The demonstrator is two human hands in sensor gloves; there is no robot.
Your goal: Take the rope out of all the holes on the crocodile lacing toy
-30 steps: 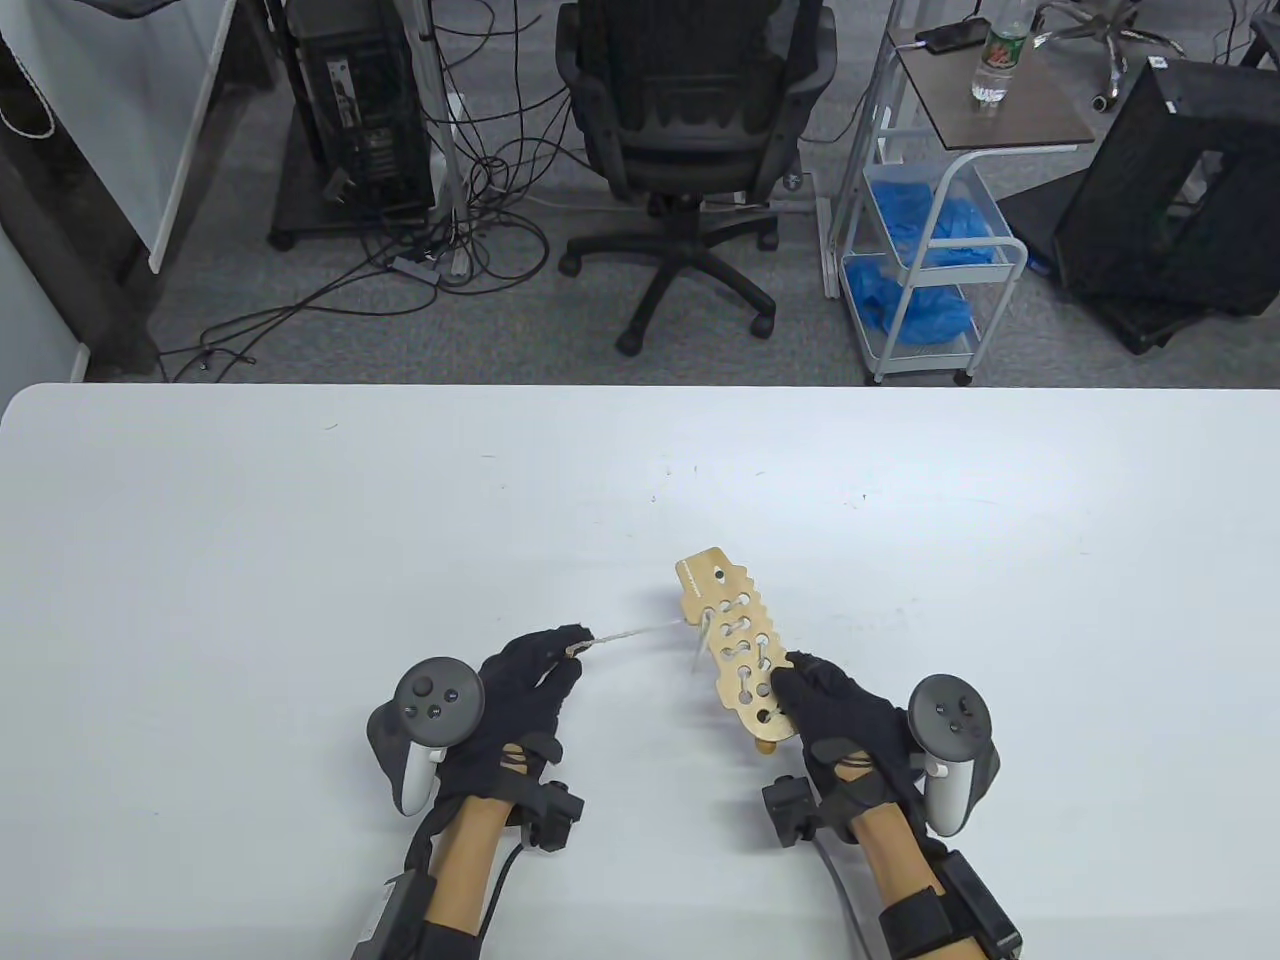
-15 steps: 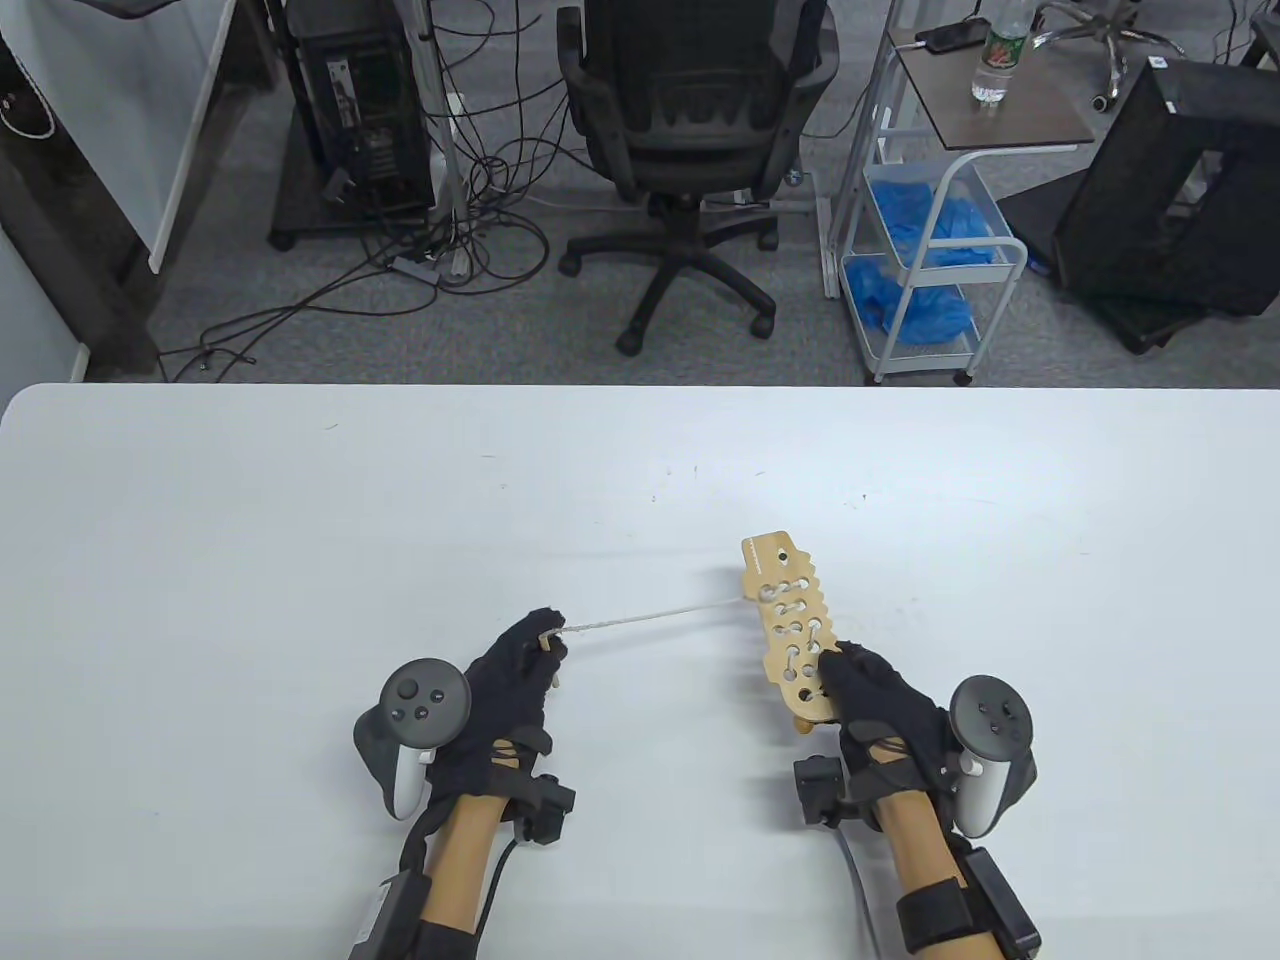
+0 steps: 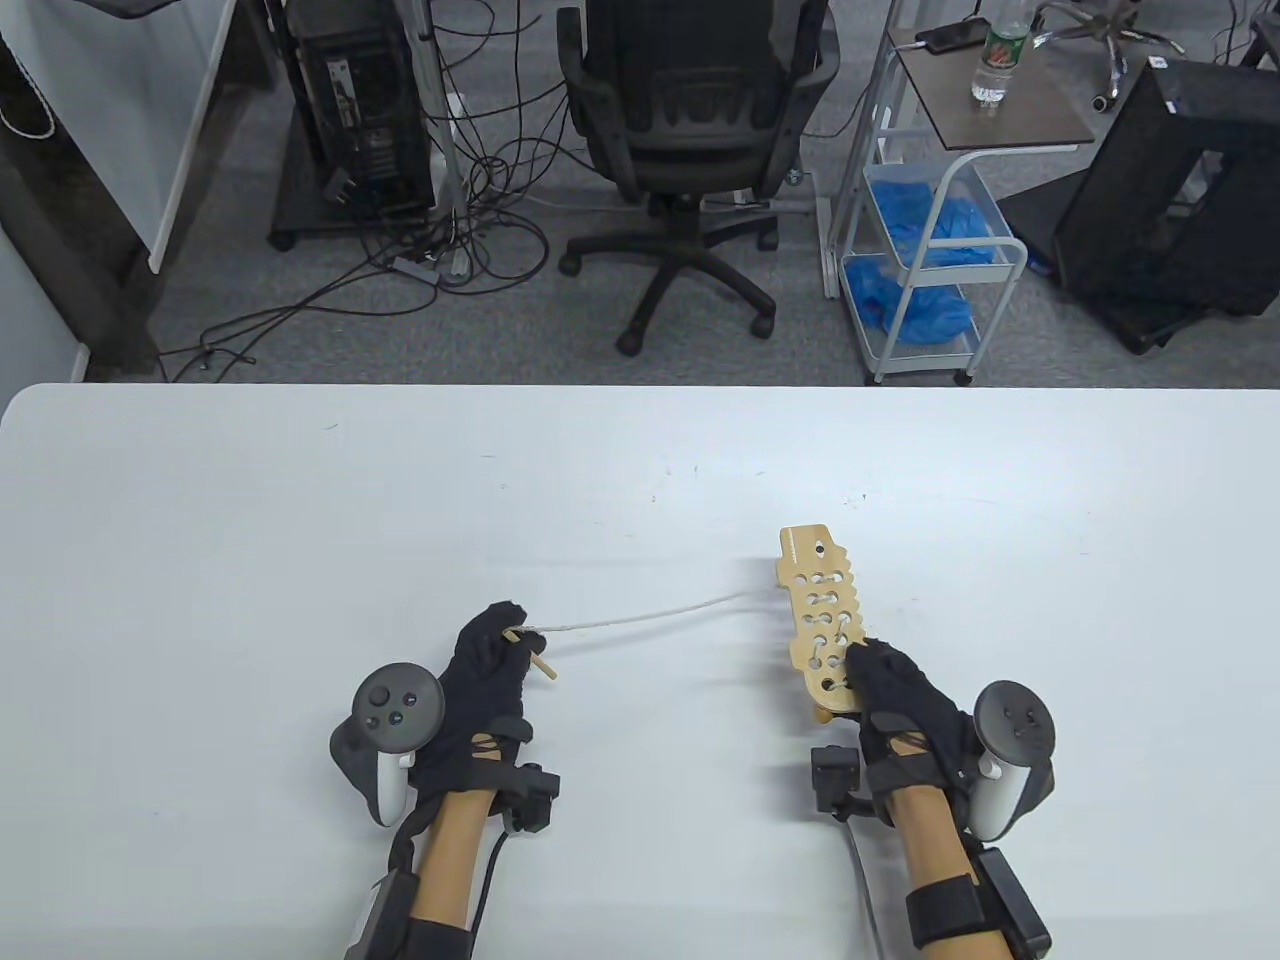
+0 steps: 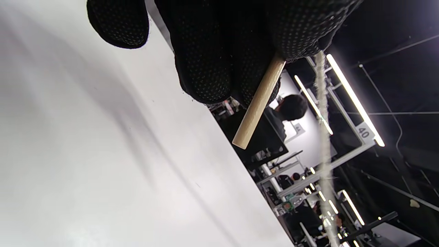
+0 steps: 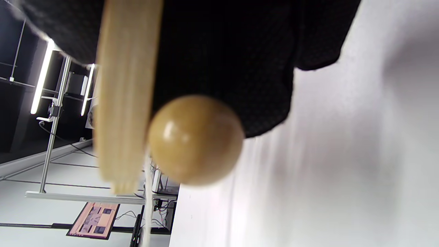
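Landmark: the crocodile lacing toy (image 3: 823,624), a flat wooden board with holes, held above the white table (image 3: 300,480) in its near right part, long axis running away from the person.
Right hand (image 3: 905,700): fingers curled round the toy's near end, gripping it; in the right wrist view the board's edge (image 5: 125,92) shows against the glove with a round wooden ball (image 5: 195,139) just beside it.
Rope (image 3: 640,617): leaves the toy's far left edge and runs left in a shallow sag to the left hand; some lacing still shows in the toy's holes.
Left hand (image 3: 480,690): well to the left of the toy, fingertips pinching the rope at its wooden needle (image 3: 540,667); the left wrist view shows the needle (image 4: 259,103) sticking out from between the gloved fingers (image 4: 205,61).
Beyond the table, behind the toy: an office chair (image 3: 690,130), a wheeled cart (image 3: 930,250) with blue gloves, a bottle (image 3: 995,55) on its top.
Far left of the toy: a computer tower (image 3: 365,110) and floor cables (image 3: 400,270).
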